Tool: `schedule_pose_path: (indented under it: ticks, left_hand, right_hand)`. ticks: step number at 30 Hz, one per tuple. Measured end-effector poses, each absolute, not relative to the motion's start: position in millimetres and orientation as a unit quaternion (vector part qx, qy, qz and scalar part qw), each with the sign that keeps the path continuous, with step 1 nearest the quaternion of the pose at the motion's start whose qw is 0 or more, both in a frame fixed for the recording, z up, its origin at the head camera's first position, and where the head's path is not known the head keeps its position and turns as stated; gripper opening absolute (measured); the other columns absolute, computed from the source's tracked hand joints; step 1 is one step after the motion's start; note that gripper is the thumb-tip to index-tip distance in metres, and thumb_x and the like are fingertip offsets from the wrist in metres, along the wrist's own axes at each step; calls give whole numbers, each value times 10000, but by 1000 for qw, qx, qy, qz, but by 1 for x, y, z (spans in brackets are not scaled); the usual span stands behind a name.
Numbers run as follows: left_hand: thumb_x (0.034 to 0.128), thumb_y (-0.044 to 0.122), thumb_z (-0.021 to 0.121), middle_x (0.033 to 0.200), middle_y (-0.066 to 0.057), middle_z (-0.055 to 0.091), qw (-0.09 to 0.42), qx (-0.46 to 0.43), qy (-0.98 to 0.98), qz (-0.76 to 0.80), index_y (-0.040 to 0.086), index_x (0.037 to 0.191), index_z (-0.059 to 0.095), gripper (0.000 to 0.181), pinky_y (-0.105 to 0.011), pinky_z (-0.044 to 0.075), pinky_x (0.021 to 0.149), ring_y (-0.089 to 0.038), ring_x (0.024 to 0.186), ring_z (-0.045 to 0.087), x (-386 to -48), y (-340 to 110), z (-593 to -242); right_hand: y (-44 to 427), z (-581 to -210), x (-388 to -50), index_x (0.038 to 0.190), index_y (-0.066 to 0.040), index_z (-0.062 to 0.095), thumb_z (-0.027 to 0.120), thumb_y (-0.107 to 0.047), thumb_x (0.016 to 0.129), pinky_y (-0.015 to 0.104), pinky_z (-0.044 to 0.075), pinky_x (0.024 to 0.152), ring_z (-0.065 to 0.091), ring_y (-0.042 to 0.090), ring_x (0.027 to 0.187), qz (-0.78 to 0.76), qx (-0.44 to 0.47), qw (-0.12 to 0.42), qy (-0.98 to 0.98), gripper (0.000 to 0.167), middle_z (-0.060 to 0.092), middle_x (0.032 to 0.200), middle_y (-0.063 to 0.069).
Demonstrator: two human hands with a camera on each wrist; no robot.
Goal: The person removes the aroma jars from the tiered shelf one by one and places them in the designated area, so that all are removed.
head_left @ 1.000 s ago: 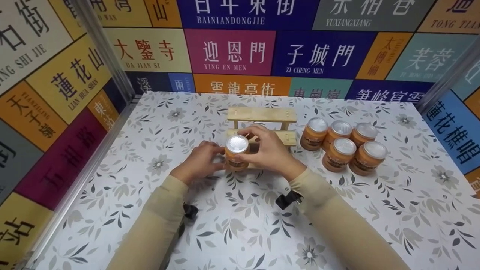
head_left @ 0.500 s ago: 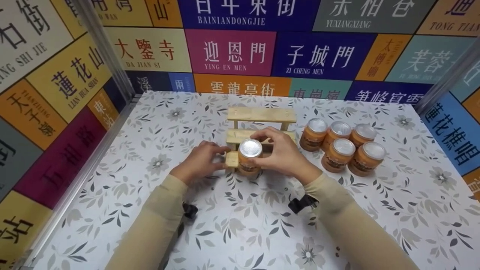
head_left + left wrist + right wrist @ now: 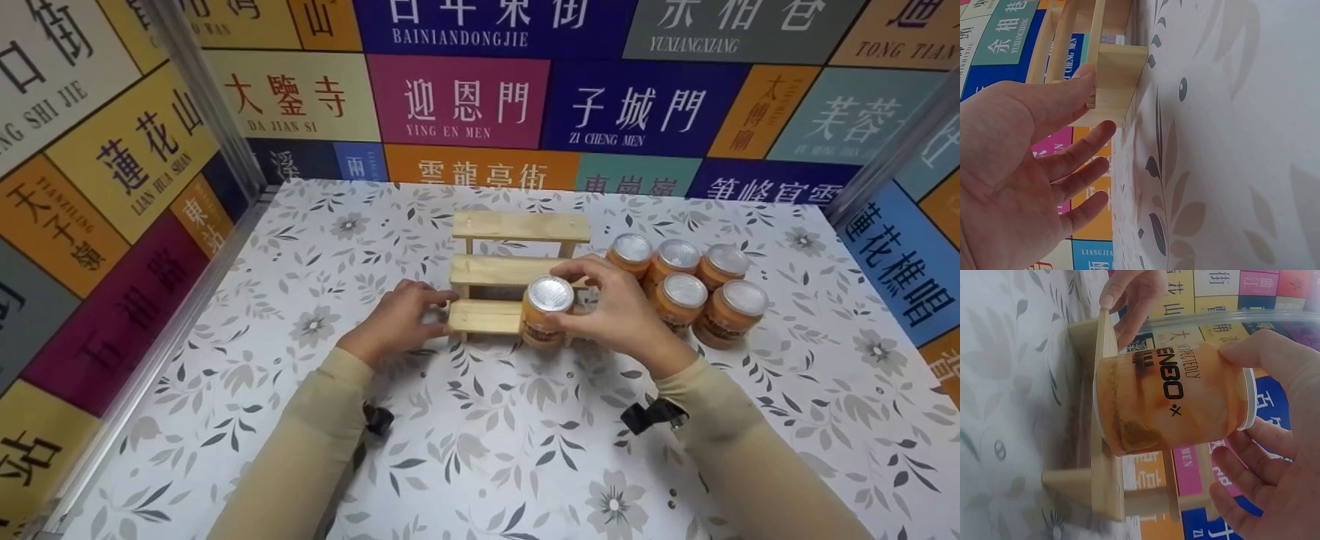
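Observation:
A jar [image 3: 547, 315] with orange contents and a silvery lid is upright at the right end of the lowest step of a three-tier wooden stand [image 3: 487, 315]. Thumb and fingers of my right hand [image 3: 619, 311] grip it from the right near its top. In the right wrist view the jar [image 3: 1168, 399] has black lettering, and its base overlaps the step; full contact cannot be told. My left hand [image 3: 397, 319] pinches the stand's lowest step at its left end. In the left wrist view, the thumb [image 3: 1072, 84] touches the wood and three fingers extend free.
Several similar jars [image 3: 731, 319] stand grouped right of the stand, close behind my right hand. A floral-patterned cloth [image 3: 480, 450] covers the table. Panels with printed place names [image 3: 457, 105] rise along the back and sides.
My right hand has carried the jar rightward along the lowest step, from its left end to its right end. My left hand has stayed at the stand's left end.

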State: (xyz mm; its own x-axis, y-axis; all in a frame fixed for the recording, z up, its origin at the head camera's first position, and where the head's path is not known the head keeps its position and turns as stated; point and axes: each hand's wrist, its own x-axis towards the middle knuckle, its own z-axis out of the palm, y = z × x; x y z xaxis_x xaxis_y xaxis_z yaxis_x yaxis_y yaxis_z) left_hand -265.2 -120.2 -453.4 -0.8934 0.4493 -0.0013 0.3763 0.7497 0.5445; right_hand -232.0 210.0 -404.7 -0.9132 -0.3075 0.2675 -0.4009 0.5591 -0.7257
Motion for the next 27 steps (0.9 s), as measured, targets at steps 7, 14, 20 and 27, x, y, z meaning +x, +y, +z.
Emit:
schedule_pose_path:
  ticks: [7,14,20,27]
  left_hand:
    - [865,258,823,1247,-75,704,69,217,932,283,249,1414,647,577,-517,440,1034,-289,1173,554,-266,-122,-452]
    - [877,273,815,1285,-81,673,75,210,932,287,260,1439,624,594,-512,439,1062,-286,1201,540,-265,-122,-455]
    - [889,253,801,1260,-77,701,68,214,932,283,270,1415,647,548,-521,447,1039,-292,1197,545,-266,-121,-455]
    - [881,243,803,1234,-79,701,80,207,930,292,271,1428,633,573,-493,452,1032,-283,1173,549,-265,-121,-456]
  right_hand:
    - [235,-404,-229,1276,-94,680,929,-148,754,397,533,1050,661,238,1181,444,177,55,-877,581,668,1270,60]
    - [255,-398,-228,1270,-92,687,929,-120,745,147,511,840,642,193,1010,420,170,73,-888,579,669,1242,66]
    - [272,-395,-229,1266,-90,677,928,-167,763,100,502,902,629,184,1114,419,170,73,-889,567,636,1270,48]
    - [285,-398,-234,1290,-141,681,940,-285,752,268,437,835,563,208,1009,341,150,84,-924,614,662,1264,23]
